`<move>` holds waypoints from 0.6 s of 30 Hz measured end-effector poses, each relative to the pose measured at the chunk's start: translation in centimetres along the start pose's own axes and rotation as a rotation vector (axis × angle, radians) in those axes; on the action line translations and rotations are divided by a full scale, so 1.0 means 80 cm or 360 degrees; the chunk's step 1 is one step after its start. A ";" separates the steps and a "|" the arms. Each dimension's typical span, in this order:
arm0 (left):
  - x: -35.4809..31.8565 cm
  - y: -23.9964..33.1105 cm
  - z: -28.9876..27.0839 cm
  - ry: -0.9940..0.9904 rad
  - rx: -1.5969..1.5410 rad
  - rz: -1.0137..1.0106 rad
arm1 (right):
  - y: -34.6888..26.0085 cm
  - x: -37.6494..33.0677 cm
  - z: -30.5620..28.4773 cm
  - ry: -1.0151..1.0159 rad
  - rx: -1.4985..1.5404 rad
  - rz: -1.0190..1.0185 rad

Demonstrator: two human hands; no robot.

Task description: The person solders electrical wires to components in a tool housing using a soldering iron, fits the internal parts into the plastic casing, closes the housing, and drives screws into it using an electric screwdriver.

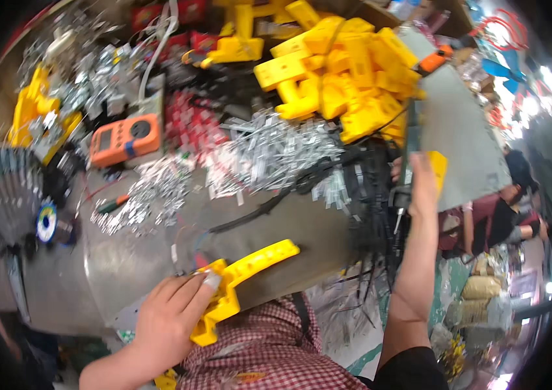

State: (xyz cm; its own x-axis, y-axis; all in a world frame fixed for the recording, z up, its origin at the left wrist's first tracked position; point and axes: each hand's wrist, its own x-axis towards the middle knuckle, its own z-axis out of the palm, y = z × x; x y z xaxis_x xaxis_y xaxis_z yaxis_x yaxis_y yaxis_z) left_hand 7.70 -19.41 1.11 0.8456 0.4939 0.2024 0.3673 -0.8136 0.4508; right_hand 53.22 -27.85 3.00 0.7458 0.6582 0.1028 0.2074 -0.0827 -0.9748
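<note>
The left hand is closing its fingers on 1 yellow plastic bracket overhanging the near table edge, while the right hand is gripping a powered screwdriver; the long free end, reaching away from the grip, could be pivoting if driven there.

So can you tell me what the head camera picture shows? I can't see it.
A person's left hand holds a yellow plastic part on a metal workbench, while the right hand grips a dark tool. Behind lie silver metal bits, a yellow parts pile and an orange meter.
</note>
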 end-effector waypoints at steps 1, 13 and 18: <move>0.006 0.000 -0.005 -0.0035 -0.0195 0.0020 | -0.003 -0.009 -0.008 -0.0096 0.0559 -0.0053; 0.008 -0.068 0.030 -0.0546 -0.2178 -0.1299 | -0.058 -0.091 0.271 -0.0355 0.1095 -0.0658; 0.010 -0.074 0.035 -0.0542 -0.2321 -0.1316 | -0.042 -0.082 0.303 -0.0369 0.0987 -0.0680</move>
State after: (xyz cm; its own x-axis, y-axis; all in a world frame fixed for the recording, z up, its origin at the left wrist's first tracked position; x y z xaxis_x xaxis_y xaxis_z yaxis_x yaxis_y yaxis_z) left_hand 7.28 -15.02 -3.82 0.7358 0.3676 -0.5687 0.2492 0.6340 0.7321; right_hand 32.32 -13.74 0.78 0.5159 0.6838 0.5159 0.0041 0.6003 -0.7997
